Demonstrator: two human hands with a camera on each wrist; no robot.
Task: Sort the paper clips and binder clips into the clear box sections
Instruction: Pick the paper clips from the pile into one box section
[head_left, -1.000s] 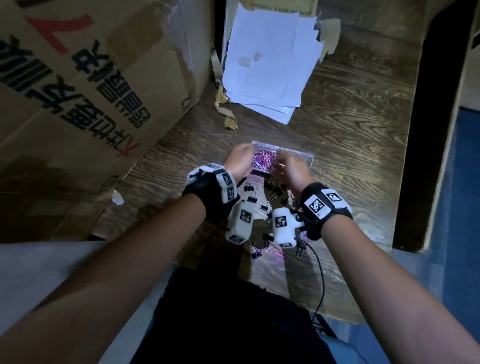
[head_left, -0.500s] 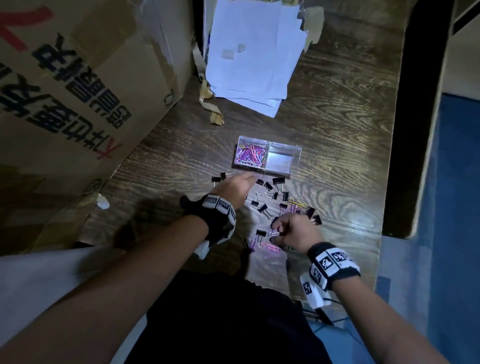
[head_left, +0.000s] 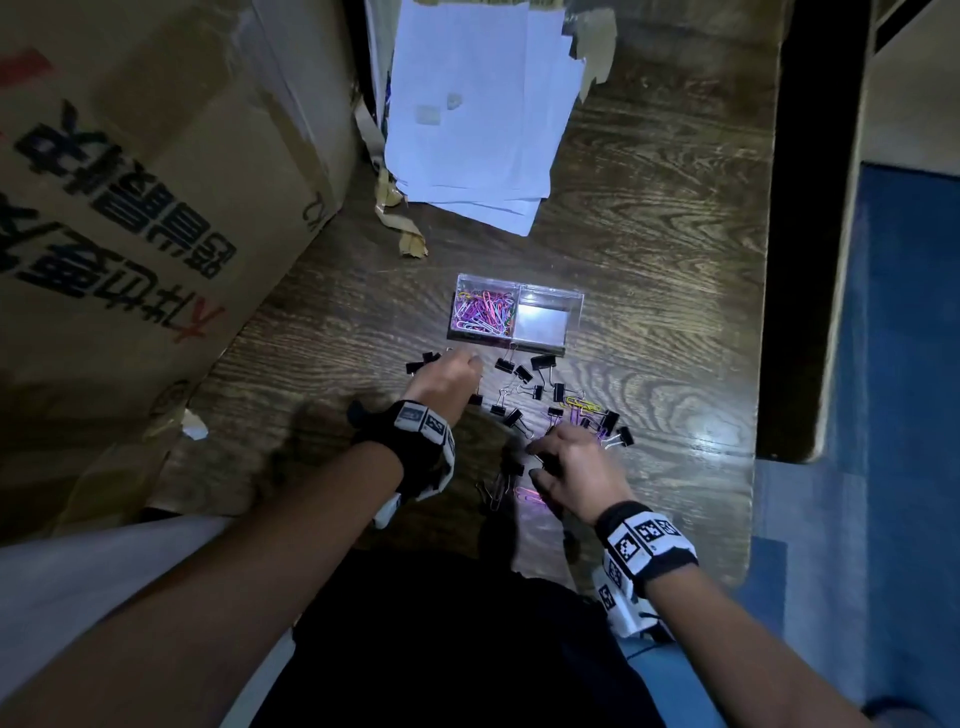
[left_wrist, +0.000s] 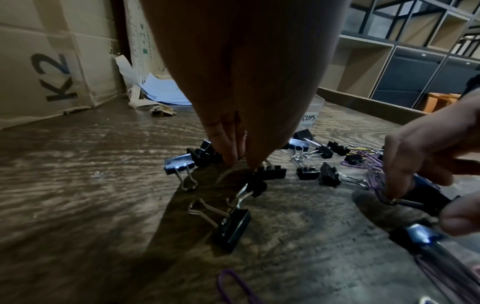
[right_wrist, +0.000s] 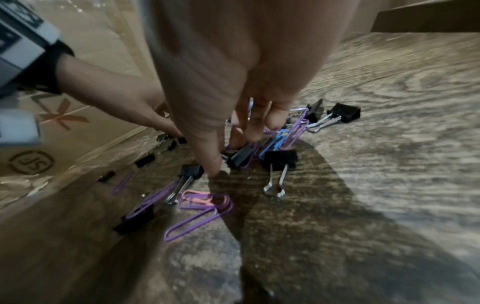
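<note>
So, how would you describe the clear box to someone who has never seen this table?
On the dark wooden table, look just below the stack of white paper sheets. There sits the clear box, above the scattered black binder clips. It is the only transparent thing, with two sections: the left full of coloured paper clips, the right bare.

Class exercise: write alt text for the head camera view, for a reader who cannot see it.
Two hands reach into black binder clips and coloured paper clips scattered on a dark wooden table, the left hand nearer a clear box, the right hand nearer the viewer. The box's left section holds paper clips; its right section looks empty.
</note>
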